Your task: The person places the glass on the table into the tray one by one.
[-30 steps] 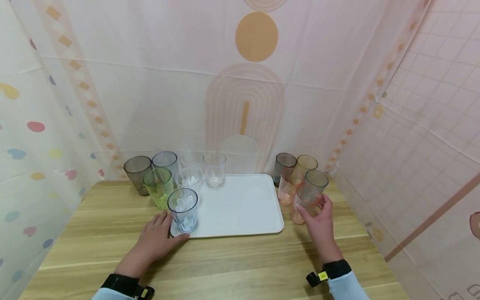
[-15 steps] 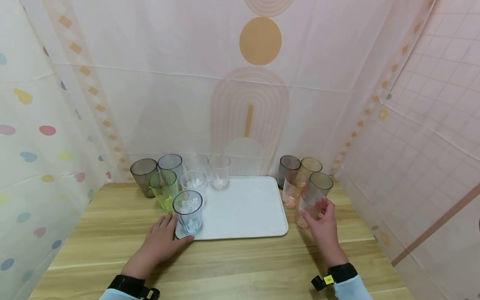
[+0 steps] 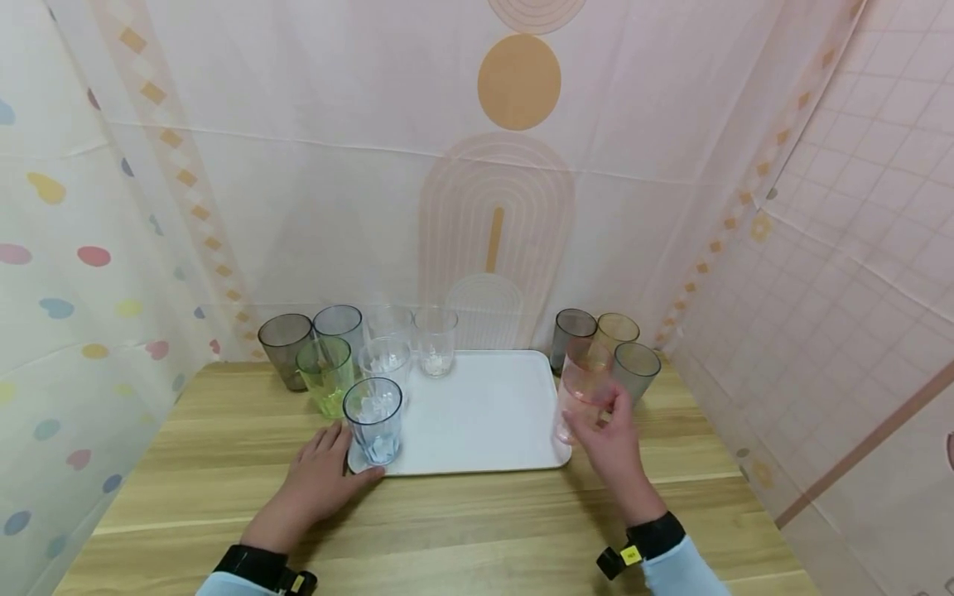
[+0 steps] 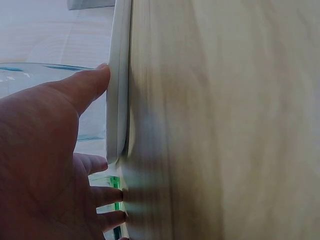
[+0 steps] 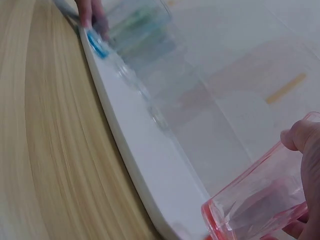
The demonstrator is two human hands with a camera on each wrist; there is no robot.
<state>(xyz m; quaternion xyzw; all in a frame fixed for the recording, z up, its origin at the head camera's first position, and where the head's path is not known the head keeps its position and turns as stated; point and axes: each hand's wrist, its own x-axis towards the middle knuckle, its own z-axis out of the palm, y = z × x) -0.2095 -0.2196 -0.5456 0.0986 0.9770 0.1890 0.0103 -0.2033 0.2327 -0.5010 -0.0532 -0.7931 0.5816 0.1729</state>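
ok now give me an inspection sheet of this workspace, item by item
Surface: wood-grain tabletop, bearing a white tray.
Job's things: pink tumbler held at the tray's right end; light-blue tumbler upright on the tray's near left corner.
Clutter: green tumbler left, amber tumbler right, more tumblers beside both.
Left hand: thumb touching the tray's near rim.
Right hand: gripping the pink tumbler.
Cables: nothing seen.
Surroundings: patterned fabric behind and at both sides.
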